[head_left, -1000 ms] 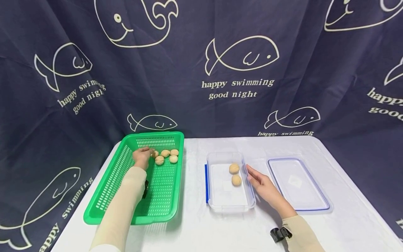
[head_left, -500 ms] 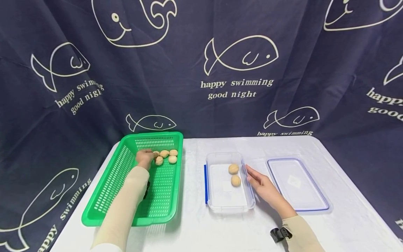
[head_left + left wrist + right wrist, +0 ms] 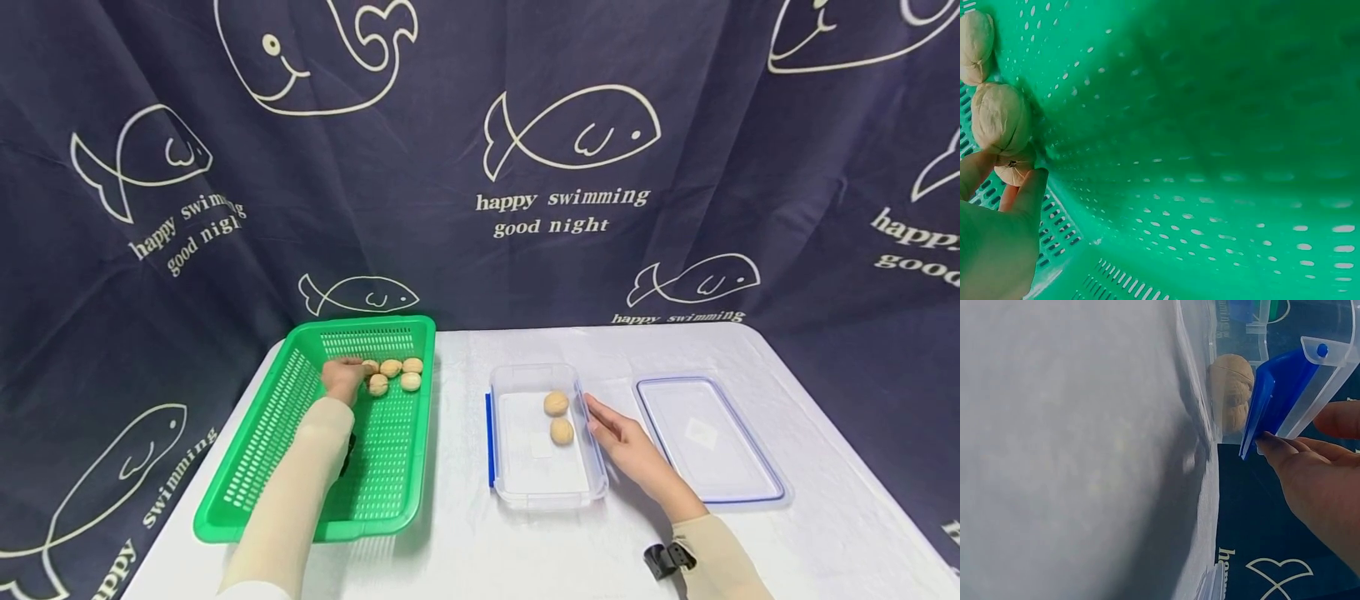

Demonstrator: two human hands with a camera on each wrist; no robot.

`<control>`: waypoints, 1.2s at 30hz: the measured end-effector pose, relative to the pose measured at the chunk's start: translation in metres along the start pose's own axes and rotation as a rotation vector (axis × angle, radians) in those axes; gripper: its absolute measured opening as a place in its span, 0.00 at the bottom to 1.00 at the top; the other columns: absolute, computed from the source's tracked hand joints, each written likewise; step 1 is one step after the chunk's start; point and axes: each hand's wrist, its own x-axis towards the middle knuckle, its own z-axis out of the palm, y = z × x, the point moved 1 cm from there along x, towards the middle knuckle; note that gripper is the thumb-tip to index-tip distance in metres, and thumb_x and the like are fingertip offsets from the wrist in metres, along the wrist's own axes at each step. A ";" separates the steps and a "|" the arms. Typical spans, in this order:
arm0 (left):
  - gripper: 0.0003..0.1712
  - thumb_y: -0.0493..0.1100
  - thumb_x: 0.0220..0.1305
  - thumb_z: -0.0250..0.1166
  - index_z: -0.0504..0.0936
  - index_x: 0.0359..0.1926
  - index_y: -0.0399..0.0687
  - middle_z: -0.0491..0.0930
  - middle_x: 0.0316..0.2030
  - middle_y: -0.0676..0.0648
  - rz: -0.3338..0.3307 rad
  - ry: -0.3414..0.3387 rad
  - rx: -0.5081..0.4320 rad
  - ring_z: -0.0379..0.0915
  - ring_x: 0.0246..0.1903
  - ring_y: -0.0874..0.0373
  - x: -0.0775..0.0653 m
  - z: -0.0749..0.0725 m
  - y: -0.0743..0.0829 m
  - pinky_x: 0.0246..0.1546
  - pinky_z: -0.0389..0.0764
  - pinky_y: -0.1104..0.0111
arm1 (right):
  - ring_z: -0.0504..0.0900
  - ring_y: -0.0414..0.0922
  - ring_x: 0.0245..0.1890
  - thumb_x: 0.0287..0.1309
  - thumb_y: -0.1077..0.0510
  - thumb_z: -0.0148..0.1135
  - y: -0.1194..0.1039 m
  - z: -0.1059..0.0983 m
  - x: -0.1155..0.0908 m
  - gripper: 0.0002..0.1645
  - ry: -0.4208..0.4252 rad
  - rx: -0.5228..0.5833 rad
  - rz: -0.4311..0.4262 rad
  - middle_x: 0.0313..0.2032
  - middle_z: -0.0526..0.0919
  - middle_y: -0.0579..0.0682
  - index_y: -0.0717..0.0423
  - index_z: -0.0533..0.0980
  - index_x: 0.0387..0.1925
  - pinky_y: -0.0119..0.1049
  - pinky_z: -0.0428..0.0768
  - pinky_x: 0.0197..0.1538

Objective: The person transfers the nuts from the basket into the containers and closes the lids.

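In the head view, my left hand (image 3: 342, 380) reaches into the far part of a green basket (image 3: 426, 417). Its thumb and fingers pinch a walnut (image 3: 1015, 172), partly hidden by the fingers in the left wrist view. Several other walnuts lie beside it, among them one walnut (image 3: 378, 384) nearer me and another walnut (image 3: 1001, 119) against the basket wall. My right hand (image 3: 633, 446) touches the right side of a clear plastic box (image 3: 551, 500), its fingers fairly straight against the blue latch (image 3: 1282, 387). Inside the box sit two walnuts, a farther walnut (image 3: 556, 404) and a nearer walnut (image 3: 562, 432).
A clear lid (image 3: 712, 442) with a blue seal lies flat to the right of the box. Another blue latch (image 3: 491, 440) hangs on the box's left side. White cloth (image 3: 465, 533) covers the table, and a dark fish-patterned curtain (image 3: 435, 183) stands behind it.
My left hand has moved slightly right and now has its fingers round the leftmost walnut. The right hand and the box stay in place.
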 end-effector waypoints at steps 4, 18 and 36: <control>0.19 0.33 0.58 0.67 0.80 0.51 0.31 0.73 0.55 0.33 -0.004 -0.017 -0.017 0.66 0.58 0.39 -0.001 -0.004 0.003 0.61 0.68 0.51 | 0.58 0.57 0.68 0.71 0.63 0.48 0.000 0.001 0.000 0.29 0.000 0.006 -0.005 0.67 0.59 0.67 0.72 0.56 0.68 0.18 0.59 0.60; 0.21 0.34 0.61 0.65 0.77 0.56 0.35 0.74 0.57 0.40 -0.017 -0.150 -0.262 0.71 0.58 0.46 -0.010 -0.012 0.035 0.59 0.73 0.63 | 0.58 0.58 0.68 0.72 0.63 0.47 -0.001 -0.001 0.000 0.29 -0.011 0.002 -0.009 0.68 0.58 0.67 0.72 0.55 0.69 0.19 0.59 0.61; 0.28 0.34 0.64 0.63 0.70 0.64 0.36 0.73 0.59 0.43 0.087 -0.469 -0.450 0.74 0.56 0.55 -0.058 -0.005 0.081 0.59 0.72 0.69 | 0.57 0.57 0.69 0.72 0.62 0.46 -0.004 -0.001 0.000 0.30 -0.019 0.016 0.002 0.68 0.57 0.66 0.72 0.54 0.69 0.23 0.59 0.63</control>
